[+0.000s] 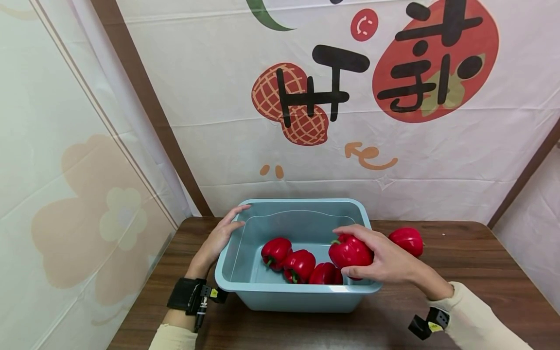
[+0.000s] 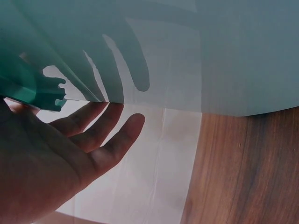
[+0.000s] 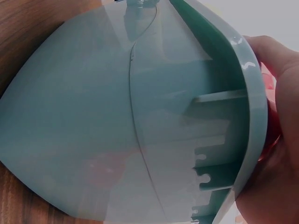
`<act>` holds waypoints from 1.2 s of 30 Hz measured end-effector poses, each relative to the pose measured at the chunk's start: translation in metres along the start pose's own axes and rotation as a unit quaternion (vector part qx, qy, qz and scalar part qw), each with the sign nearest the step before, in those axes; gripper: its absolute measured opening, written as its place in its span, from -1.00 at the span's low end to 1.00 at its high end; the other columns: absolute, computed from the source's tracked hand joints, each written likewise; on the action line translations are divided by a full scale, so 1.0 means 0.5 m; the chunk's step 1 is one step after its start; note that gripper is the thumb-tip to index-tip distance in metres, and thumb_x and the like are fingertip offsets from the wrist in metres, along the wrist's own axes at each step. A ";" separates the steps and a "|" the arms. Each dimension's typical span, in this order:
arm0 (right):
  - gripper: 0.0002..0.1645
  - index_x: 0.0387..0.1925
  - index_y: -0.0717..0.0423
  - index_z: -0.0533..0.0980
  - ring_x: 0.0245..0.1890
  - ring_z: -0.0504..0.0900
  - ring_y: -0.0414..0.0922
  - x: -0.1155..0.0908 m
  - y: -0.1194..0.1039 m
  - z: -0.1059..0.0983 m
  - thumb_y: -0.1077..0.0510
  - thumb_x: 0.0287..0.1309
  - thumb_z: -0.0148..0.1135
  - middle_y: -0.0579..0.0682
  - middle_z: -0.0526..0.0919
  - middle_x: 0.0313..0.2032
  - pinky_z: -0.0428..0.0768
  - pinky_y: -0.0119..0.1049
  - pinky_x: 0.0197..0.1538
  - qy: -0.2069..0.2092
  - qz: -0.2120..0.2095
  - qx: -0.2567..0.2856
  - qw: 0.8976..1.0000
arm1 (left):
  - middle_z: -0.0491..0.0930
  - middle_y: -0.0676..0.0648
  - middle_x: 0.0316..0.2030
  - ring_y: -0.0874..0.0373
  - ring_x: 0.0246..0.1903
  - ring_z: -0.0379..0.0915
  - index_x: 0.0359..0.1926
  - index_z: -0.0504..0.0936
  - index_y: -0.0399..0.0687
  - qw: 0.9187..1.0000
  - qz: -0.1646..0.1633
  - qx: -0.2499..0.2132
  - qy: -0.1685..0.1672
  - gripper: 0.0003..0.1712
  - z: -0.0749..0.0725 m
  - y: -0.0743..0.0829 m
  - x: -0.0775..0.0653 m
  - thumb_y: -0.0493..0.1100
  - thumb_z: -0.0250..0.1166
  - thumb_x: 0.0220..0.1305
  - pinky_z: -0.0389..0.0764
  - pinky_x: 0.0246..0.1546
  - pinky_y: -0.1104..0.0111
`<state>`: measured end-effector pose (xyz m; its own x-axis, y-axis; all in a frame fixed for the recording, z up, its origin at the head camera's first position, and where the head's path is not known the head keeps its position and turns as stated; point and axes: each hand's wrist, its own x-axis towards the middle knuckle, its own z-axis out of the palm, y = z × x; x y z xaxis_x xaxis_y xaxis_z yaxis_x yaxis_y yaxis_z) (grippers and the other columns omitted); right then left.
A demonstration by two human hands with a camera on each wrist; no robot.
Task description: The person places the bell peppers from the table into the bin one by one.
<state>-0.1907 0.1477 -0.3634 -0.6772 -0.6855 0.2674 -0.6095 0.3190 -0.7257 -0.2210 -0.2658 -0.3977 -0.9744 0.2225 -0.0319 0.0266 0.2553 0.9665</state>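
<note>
A light blue plastic basin [image 1: 302, 297] stands on the table. My left hand [image 1: 217, 240] holds its left rim, the thumb over the edge. In the left wrist view some fingers [image 2: 117, 144] reach along the outer wall, little finger apart. Over the basin's right end my right hand [image 1: 387, 255] grips a red bell pepper [image 1: 347, 250], its green stem facing left; the right wrist view shows it mostly hidden behind the rim. Inside the basin lie three more: a left pepper [image 1: 276, 253], a middle pepper [image 1: 300, 266] and one pepper [image 1: 325, 274] by the front wall.
Another red bell pepper [image 1: 407, 241] lies on the brown wooden table [image 1: 463, 272], right of the basin and behind my right hand. A printed white cloth [image 1: 210, 92] hangs behind the table's back edge, and a pale curtain [image 1: 87, 194] hangs along the left side.
</note>
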 end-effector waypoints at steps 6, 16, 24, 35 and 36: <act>-0.04 0.35 -0.19 0.31 0.12 0.51 -0.06 0.000 0.001 0.002 0.01 -0.10 0.56 -0.15 0.49 0.17 0.67 -0.27 -0.13 0.002 -0.005 -0.005 1.000 | 0.06 -0.12 0.46 -0.34 0.20 0.28 0.47 0.21 0.24 1.000 -0.002 0.001 0.001 -0.47 0.000 0.000 0.001 -0.06 -0.10 0.53 0.58 -0.05 -0.11; -0.16 0.37 -0.16 0.31 0.12 0.52 -0.21 -0.001 0.004 0.001 0.01 0.07 0.46 -0.18 0.51 0.21 0.61 -0.23 0.04 0.016 -0.017 -0.034 0.999 | 0.08 -0.15 0.45 -0.35 0.21 0.29 0.47 0.20 0.21 1.000 0.003 0.003 0.001 -0.47 0.002 0.001 0.001 -0.08 -0.11 0.54 0.57 -0.02 -0.14; -0.21 0.33 -0.20 0.35 0.11 0.53 -0.20 0.000 0.001 0.001 0.05 0.06 0.47 -0.19 0.52 0.20 0.62 -0.24 0.02 0.012 -0.014 -0.030 0.999 | 0.08 -0.14 0.45 -0.34 0.21 0.29 0.47 0.21 0.20 1.000 0.004 0.000 0.001 -0.47 0.001 0.001 0.000 -0.09 -0.12 0.54 0.57 -0.02 -0.13; -0.30 0.28 -0.15 0.42 0.07 0.56 -0.19 -0.008 -0.001 -0.014 0.11 0.09 0.44 -0.18 0.55 0.17 0.64 -0.22 -0.01 0.032 -0.023 -0.040 0.998 | 0.06 -0.14 0.46 -0.36 0.22 0.27 0.47 0.20 0.20 1.000 0.000 -0.001 0.001 -0.47 0.001 0.001 0.000 -0.07 -0.11 0.54 0.56 -0.02 -0.15; -0.30 0.28 -0.11 0.42 0.08 0.56 -0.19 -0.009 -0.001 -0.016 0.11 0.09 0.44 -0.17 0.55 0.16 0.64 -0.21 -0.02 0.034 -0.026 -0.041 0.998 | 0.06 -0.14 0.46 -0.37 0.22 0.27 0.47 0.20 0.20 1.000 -0.001 -0.001 0.001 -0.47 0.001 0.002 0.000 -0.07 -0.11 0.54 0.56 -0.02 -0.15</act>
<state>-0.1907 0.1558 -0.3592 -0.6687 -0.6575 0.3473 -0.6743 0.3395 -0.6558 -0.2211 -0.2652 -0.3970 -0.9751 0.2193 -0.0328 0.0244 0.2533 0.9671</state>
